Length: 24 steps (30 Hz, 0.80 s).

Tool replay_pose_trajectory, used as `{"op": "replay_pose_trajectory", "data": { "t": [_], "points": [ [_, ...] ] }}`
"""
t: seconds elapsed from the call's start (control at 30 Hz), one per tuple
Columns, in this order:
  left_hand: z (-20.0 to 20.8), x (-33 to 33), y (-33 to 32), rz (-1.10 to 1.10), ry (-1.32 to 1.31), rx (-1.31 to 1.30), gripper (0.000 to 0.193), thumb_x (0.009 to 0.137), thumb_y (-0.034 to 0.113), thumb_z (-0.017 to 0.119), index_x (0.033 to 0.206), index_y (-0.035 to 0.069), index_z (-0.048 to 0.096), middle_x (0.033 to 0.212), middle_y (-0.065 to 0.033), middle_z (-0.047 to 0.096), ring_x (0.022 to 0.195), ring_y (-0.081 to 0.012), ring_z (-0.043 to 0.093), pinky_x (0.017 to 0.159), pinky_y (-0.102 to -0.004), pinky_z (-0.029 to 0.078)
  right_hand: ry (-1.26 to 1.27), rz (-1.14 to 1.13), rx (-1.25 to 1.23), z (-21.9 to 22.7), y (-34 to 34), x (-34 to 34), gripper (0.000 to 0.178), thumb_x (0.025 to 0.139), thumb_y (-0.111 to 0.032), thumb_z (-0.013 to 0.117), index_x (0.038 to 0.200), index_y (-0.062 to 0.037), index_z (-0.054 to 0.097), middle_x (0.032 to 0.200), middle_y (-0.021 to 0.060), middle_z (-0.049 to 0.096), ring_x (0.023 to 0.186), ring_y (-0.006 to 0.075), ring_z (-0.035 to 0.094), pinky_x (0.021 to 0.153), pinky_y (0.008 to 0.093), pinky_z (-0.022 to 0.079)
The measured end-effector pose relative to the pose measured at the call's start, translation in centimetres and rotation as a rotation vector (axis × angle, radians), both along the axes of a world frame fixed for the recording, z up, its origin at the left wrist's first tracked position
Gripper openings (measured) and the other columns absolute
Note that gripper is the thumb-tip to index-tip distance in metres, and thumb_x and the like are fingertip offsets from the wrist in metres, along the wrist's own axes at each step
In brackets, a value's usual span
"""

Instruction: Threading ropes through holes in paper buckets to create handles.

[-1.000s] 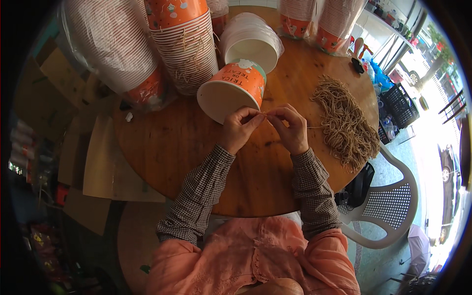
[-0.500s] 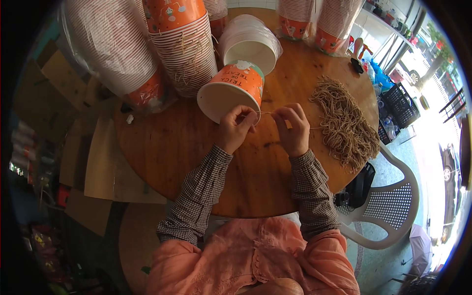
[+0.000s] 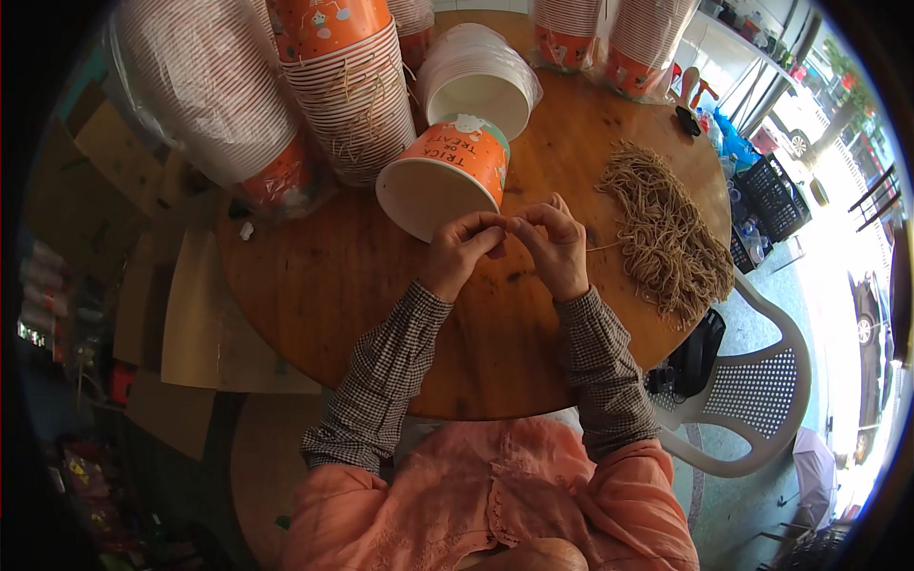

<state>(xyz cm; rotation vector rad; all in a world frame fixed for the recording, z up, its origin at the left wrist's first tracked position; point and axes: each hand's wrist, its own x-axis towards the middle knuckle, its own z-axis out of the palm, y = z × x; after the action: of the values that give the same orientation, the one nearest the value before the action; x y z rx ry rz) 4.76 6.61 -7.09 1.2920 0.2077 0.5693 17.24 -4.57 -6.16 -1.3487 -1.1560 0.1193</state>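
An orange paper bucket with a white inside lies tipped on its side, its mouth facing me. At the right end of its rim, my left hand and my right hand meet fingertip to fingertip. Both pinch a thin tan string, whose tail shows to the right of my right hand. The fingers hide the pinched stretch of string and how it joins the bucket. A loose heap of similar strings lies to the right on the round wooden table.
Behind the bucket lies a wrapped stack of white buckets. A tall bucket stack with string handles stands beside a plastic-wrapped stack at the left. More wrapped stacks stand at the back. A plastic chair is at the right.
My right hand has moved left to my left hand, closing the gap where the string stretched between them. The bucket stays on its side.
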Motion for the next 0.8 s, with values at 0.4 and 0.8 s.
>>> {"op": "replay_pose_trajectory", "data": {
  "t": [0.4,0.8],
  "points": [
    [-0.3,-0.1,0.3,0.041,0.087,-0.019,0.021,0.091,0.021,0.066,0.098,0.001,0.068,0.08,0.0001,0.065,0.071,-0.0068,0.058,0.066,-0.0221,0.05,0.648,0.227,-0.062,-0.3,0.1,0.0,0.012,0.089,-0.008,0.067,0.093,0.003,0.066,0.091,0.0022,0.065,0.084,0.008,0.06,0.078,0.0239,0.052],
    [-0.4,-0.2,0.2,0.127,0.035,-0.096,0.016,0.092,0.017,0.065,0.096,0.002,0.068,0.081,-0.0001,0.065,0.07,-0.0074,0.059,0.066,-0.0224,0.051,-0.147,-0.127,-0.016,0.4,0.0,-1.2,0.013,0.08,-0.004,0.07,0.091,-0.0001,0.066,0.082,0.0101,0.066,0.078,0.0208,0.064,0.07,0.0305,0.051]
  ]
}}
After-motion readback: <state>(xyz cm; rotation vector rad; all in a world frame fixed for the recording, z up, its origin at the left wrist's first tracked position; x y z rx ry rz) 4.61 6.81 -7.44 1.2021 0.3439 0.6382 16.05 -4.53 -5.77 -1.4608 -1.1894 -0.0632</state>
